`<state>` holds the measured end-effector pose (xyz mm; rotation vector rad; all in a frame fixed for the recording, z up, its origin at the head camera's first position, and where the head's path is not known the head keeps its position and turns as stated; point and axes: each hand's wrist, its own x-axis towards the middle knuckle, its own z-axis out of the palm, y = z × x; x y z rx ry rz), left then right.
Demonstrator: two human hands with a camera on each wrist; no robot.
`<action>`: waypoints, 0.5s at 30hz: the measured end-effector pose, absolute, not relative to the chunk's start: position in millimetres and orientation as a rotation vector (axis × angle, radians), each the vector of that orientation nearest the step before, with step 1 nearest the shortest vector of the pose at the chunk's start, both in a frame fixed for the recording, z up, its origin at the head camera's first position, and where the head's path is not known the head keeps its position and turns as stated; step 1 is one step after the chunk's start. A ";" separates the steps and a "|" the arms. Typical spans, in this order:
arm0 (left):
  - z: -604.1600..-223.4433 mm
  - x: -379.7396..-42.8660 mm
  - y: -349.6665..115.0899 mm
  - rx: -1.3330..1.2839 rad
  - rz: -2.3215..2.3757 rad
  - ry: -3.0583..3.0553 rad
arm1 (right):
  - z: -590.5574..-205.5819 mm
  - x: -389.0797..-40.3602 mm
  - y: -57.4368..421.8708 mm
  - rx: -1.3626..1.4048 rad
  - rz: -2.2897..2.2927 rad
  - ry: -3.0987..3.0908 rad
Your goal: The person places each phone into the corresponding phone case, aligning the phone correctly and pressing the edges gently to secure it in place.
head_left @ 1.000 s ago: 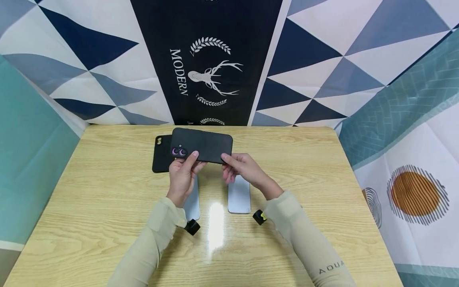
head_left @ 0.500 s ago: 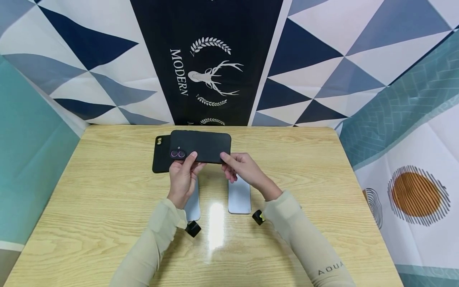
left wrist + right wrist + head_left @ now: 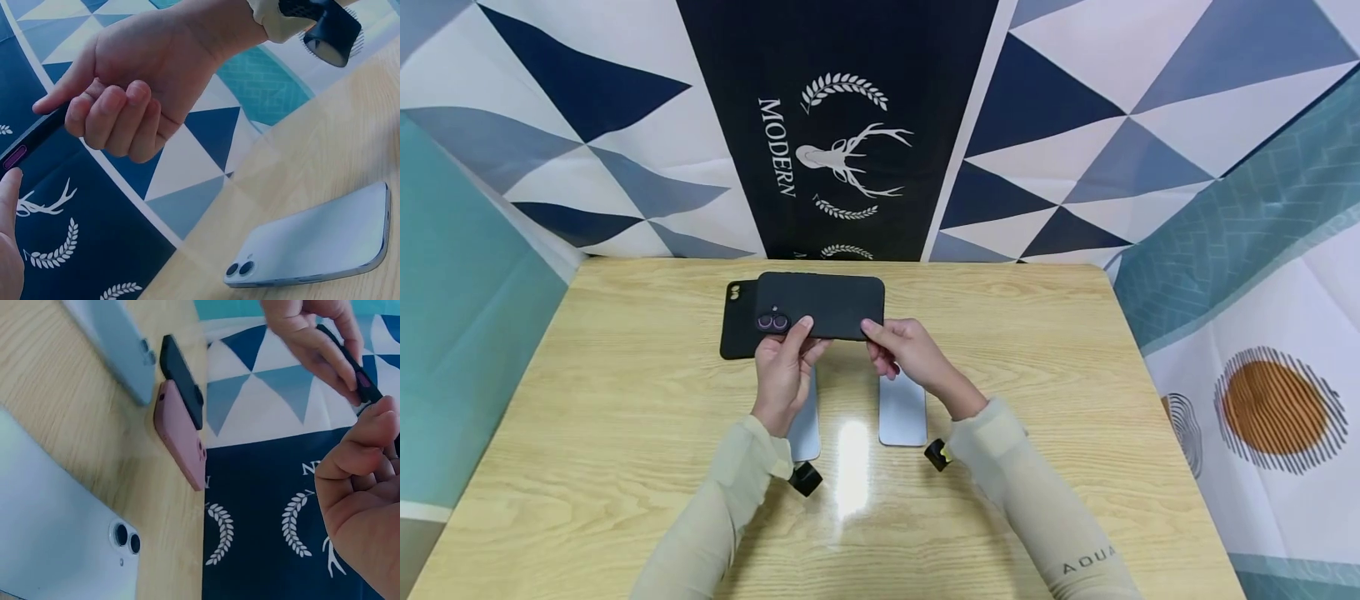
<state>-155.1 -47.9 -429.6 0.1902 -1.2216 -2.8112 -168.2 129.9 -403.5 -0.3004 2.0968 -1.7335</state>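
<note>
Both hands hold up a black phone case (image 3: 835,302) with purple-ringed camera lens openings. Whether a phone sits inside it cannot be told. My left hand (image 3: 782,372) pinches its lower edge near the camera end, thumb on the back. At the opposite end, my right hand (image 3: 917,357) grips the lower corner between thumb and fingers, the other fingers curled beneath. Seen edge-on in the left wrist view, the case (image 3: 34,134) shows a purple slot. Behind it on the table lies another black phone case (image 3: 739,321), partly covered.
Two pale phones, a left one (image 3: 805,429) and a right one (image 3: 903,412), lie on the wooden table (image 3: 625,417) below the hands. A pink phone or case (image 3: 180,434) shows in the right wrist view beside the black case. Patterned cloth (image 3: 865,50) hangs behind the table.
The held case has tilted level and dipped slightly since a second ago. Both hands keep their grip, and the things on the table stay where they were.
</note>
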 end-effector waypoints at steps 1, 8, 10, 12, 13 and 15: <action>-429.5 -155.2 -47.4 0.190 -2.812 -1.221 | -403.5 -167.8 129.9 -0.305 -1.747 2.088; -428.6 -155.8 -46.1 0.189 -2.813 -1.204 | -405.3 -167.4 131.2 -0.308 -1.745 2.112; -428.4 -155.5 -45.7 0.181 -2.814 -1.201 | -405.5 -167.3 131.5 -0.295 -1.744 2.119; -428.5 -155.0 -45.3 0.170 -2.816 -1.203 | -405.7 -167.3 131.7 -0.288 -1.739 2.122; -428.7 -154.6 -45.1 0.162 -2.818 -1.206 | -405.5 -167.2 131.6 -0.287 -1.737 2.125; -429.1 -153.4 -44.5 0.148 -2.826 -1.216 | -405.2 -166.9 131.1 -0.285 -1.736 2.134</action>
